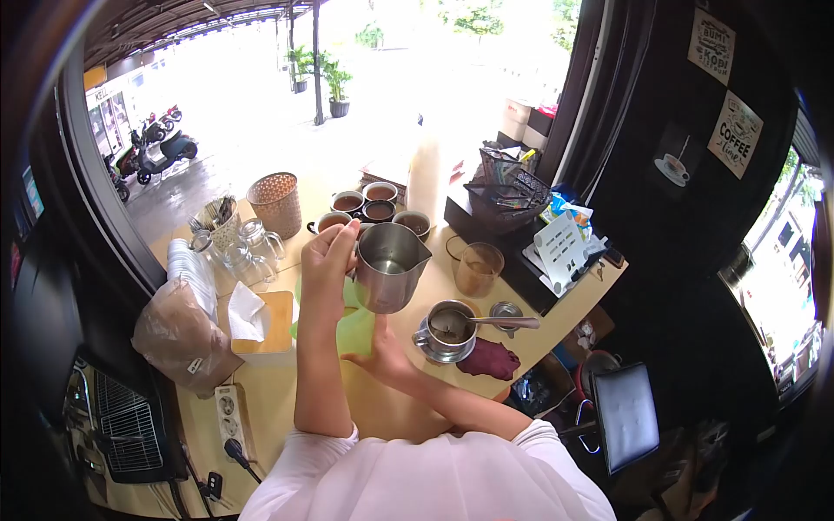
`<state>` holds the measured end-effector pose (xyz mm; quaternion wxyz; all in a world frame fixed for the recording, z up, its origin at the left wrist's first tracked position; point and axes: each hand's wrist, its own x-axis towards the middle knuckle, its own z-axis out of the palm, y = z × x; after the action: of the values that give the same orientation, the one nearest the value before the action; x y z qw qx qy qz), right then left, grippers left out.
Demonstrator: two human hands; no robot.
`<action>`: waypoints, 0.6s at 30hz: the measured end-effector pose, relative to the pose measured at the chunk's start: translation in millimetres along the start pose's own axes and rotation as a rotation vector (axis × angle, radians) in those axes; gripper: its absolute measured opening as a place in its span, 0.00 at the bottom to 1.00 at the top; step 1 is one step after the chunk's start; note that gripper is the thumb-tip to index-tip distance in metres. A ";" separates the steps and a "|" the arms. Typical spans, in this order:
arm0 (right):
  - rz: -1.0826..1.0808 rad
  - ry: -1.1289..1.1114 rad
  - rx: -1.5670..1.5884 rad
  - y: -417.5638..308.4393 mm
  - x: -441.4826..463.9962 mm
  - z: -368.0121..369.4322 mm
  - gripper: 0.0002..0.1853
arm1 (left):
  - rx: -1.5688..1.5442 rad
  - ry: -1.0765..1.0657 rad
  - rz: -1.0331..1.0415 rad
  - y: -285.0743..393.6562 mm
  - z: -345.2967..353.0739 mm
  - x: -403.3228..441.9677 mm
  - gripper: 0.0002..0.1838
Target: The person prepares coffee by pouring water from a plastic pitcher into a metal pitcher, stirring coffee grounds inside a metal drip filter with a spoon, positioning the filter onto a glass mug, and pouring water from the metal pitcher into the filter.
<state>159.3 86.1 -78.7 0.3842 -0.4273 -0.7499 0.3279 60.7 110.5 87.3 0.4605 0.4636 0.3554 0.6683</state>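
Metal pitcher [387, 288]: silvery and smooth, with a wide round mouth toward the camera and a pointed spout toward 3 o'clock; shiny grey inside, contents too unclear to tell.
Left hand [332, 253]: curled firmly around the pitcher's handle side.
Pitcher's place: raised above the table [408, 410], at 3 o'clock from the left hand and touching it; at 12 o'clock from the right hand.
Right hand [383, 354]: spread, with thumb and a finger apart, just below the pitcher; cannot tell whether touching it.
Green item [354, 323]: translucent, partly hidden, at 11 o'clock from the right hand.
Cups [379, 210]: clustered at 12 o'clock beyond the pitcher.
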 end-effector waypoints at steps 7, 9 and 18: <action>-0.059 -0.018 -0.103 19.3 15.0 13.8 0.52 | -0.002 -0.028 0.026 -4.1 -2.2 0.0 0.16; -0.034 -0.039 -0.080 20.9 20.6 14.3 0.51 | 0.006 -0.020 0.013 -4.7 -0.7 0.4 0.16; -0.013 -0.067 -0.061 0.2 20.7 2.2 0.48 | 0.042 -0.051 0.011 -9.8 -0.7 3.5 0.14</action>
<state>150.5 104.3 -73.9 0.3476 -0.4228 -0.7748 0.3164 62.3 117.0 79.3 0.4558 0.4922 0.3549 0.6512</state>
